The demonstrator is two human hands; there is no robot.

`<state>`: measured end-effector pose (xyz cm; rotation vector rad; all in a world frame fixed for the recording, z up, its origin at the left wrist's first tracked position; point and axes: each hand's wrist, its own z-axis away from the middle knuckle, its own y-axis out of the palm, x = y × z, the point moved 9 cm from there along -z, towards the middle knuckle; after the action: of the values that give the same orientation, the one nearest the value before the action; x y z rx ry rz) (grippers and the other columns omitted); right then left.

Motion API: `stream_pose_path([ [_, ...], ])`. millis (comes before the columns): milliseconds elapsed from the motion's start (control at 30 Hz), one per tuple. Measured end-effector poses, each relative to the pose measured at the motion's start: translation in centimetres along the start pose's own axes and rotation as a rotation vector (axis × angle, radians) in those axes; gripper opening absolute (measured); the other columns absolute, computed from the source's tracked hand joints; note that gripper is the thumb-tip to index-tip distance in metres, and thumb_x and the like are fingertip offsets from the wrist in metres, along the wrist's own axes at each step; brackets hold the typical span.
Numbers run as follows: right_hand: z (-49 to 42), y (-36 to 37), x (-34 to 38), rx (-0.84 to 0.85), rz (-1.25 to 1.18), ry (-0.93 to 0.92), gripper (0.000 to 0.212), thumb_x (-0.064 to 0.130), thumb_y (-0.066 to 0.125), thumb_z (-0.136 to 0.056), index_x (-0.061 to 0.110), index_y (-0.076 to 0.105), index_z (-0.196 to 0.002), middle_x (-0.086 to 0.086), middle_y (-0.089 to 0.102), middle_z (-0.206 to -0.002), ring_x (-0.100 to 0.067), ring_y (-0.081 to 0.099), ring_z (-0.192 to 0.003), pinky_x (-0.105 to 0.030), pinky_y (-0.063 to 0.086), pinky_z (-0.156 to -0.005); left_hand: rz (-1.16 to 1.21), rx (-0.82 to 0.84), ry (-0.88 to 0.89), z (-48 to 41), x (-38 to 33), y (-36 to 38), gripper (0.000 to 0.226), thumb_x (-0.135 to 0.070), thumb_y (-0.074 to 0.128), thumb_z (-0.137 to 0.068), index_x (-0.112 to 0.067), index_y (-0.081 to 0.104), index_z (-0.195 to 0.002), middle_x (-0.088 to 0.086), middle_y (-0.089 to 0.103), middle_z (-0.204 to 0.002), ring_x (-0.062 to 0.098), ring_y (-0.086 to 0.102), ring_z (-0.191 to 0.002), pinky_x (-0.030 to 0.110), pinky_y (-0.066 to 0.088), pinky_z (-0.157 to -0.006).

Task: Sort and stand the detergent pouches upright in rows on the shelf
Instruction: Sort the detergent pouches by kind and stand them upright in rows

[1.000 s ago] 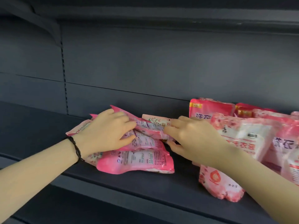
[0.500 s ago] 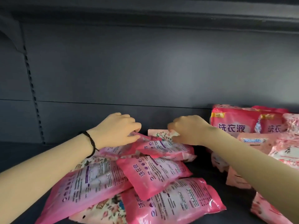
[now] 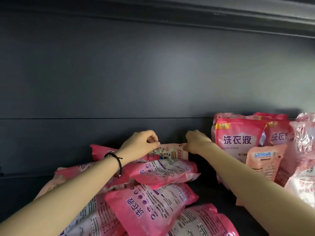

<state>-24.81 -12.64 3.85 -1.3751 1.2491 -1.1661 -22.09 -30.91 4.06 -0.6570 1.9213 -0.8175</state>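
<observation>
A heap of pink detergent pouches [image 3: 153, 205] lies flat on the dark shelf [image 3: 213, 196], left of centre. At the back of the heap a pale floral pouch [image 3: 167, 153] stands on edge against the shelf's back wall. My left hand [image 3: 141, 145] pinches its top left corner and my right hand [image 3: 196, 142] pinches its top right corner. Upright pink pouches [image 3: 237, 138] stand in rows on the right, with a paler peach pouch [image 3: 262, 162] in front of them.
The dark grey back panel [image 3: 136, 82] rises behind everything, and the shelf above [image 3: 221, 12] overhangs at the top. A black cord bracelet [image 3: 115, 159] is on my left wrist. Bare shelf shows between the heap and the upright rows.
Both hands left the flat pouches and reached back to take the floral pouch by its top corners, raising it on edge. The camera moved closer and lower over the heap.
</observation>
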Motion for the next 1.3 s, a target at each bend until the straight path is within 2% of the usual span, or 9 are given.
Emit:
stream_pose_path([
  [200, -0.4, 0.8, -2.3, -0.035, -0.243, 0.122, 0.024, 0.03, 0.064, -0.089, 0.007, 0.069, -0.094, -0.005, 0.065, -0.082, -0.02, 0.06, -0.069, -0.026, 0.046, -0.057, 0.144, -0.059, -0.02, 0.0, 0.6, 0.0, 0.001, -0.031, 0.065, -0.087, -0.031, 0.065, -0.088, -0.013, 0.066, -0.09, -0.002, 0.061, -0.085, 0.015, 0.047, -0.073],
  [333, -0.3, 1.7, -2.9, -0.093, -0.481, 0.154, 0.019, 0.024, 0.068, -0.085, 0.01, 0.073, -0.095, -0.013, 0.071, -0.097, -0.028, 0.067, -0.088, -0.037, 0.058, -0.077, 0.173, -0.06, -0.008, -0.3, 0.2, 0.6, 0.008, -0.027, 0.068, -0.086, -0.033, 0.063, -0.085, -0.013, 0.066, -0.091, -0.003, 0.061, -0.084, 0.015, 0.049, -0.075],
  [500, 0.0, 2.4, -3.9, -0.162, -0.634, 0.211, 0.016, 0.014, 0.067, -0.084, 0.008, 0.073, -0.097, -0.015, 0.073, -0.093, -0.029, 0.07, -0.082, -0.034, 0.058, -0.069, 0.185, -0.061, -0.007, -1.1, -0.4, 1.4, 0.009, -0.027, 0.068, -0.086, -0.034, 0.063, -0.084, -0.013, 0.066, -0.09, -0.001, 0.063, -0.082, 0.019, 0.051, -0.076],
  [633, 0.3, 1.1, -3.5, -0.267, -0.618, 0.135, 0.016, 0.013, 0.06, -0.088, 0.011, 0.075, -0.091, -0.01, 0.073, -0.094, -0.027, 0.068, -0.085, -0.027, 0.05, -0.069, 0.165, -0.07, 0.031, -1.5, -1.1, 1.5, 0.014, -0.02, 0.069, -0.085, -0.033, 0.062, -0.085, -0.013, 0.066, -0.093, 0.001, 0.063, -0.084, 0.016, 0.051, -0.076],
  [767, 1.5, -3.1, -1.2, -0.501, -0.703, -0.081, 0.011, 0.008, 0.058, -0.089, 0.012, 0.068, -0.086, -0.008, 0.069, -0.092, -0.025, 0.064, -0.084, -0.029, 0.048, -0.072, 0.051, -0.125, 0.112, -2.0, -2.4, 0.6, 0.032, -0.017, 0.07, -0.085, -0.023, 0.062, -0.116, -0.013, 0.062, -0.109, 0.001, 0.059, -0.096, 0.004, 0.039, -0.074],
  [833, 2.3, -5.6, 0.6, -0.574, -0.707, -0.215, 0.01, 0.009, 0.058, -0.089, 0.015, 0.065, -0.086, -0.007, 0.066, -0.091, -0.024, 0.061, -0.082, -0.037, 0.05, -0.075, 0.028, -0.147, 0.138, -2.1, -3.0, 0.2, 0.036, -0.019, 0.07, -0.085, -0.022, 0.061, -0.12, -0.012, 0.061, -0.113, 0.003, 0.058, -0.099, 0.009, 0.042, -0.078],
  [1033, 4.3, -9.5, 4.5, -0.614, -0.564, -0.484, 0.005, 0.011, 0.063, -0.086, 0.014, 0.067, -0.086, -0.002, 0.065, -0.088, -0.022, 0.059, -0.084, -0.044, 0.048, -0.078, 0.095, -0.171, 0.038, -2.6, -2.4, -0.4, 0.006, -0.018, 0.072, -0.083, -0.014, 0.068, -0.084, -0.003, 0.073, -0.083, 0.013, 0.07, -0.081, 0.038, 0.058, -0.072],
  [1167, 4.8, -9.8, 3.5, -0.759, -0.543, -0.4, 0.019, 0.013, 0.065, -0.085, 0.012, 0.067, -0.105, -0.004, 0.067, -0.104, -0.025, 0.058, -0.1, -0.042, 0.046, -0.087, 0.288, -0.234, -0.11, -2.8, -0.9, 0.4, 0.013, -0.012, 0.07, -0.085, 0.0, 0.066, -0.085, 0.012, 0.073, -0.087, 0.026, 0.07, -0.085, 0.047, 0.057, -0.077],
  [1300, 3.6, -7.4, 0.9, -0.725, -0.703, -0.259, 0.041, 0.01, 0.063, -0.088, 0.009, 0.052, -0.127, -0.007, 0.055, -0.125, -0.022, 0.049, -0.117, -0.022, 0.036, -0.093, 0.468, -0.223, -0.23, -2.6, 0.8, 1.8, 0.007, -0.007, 0.064, -0.09, -0.012, 0.066, -0.093, 0.012, 0.072, -0.101, 0.024, 0.071, -0.082, 0.041, 0.061, -0.069],
])
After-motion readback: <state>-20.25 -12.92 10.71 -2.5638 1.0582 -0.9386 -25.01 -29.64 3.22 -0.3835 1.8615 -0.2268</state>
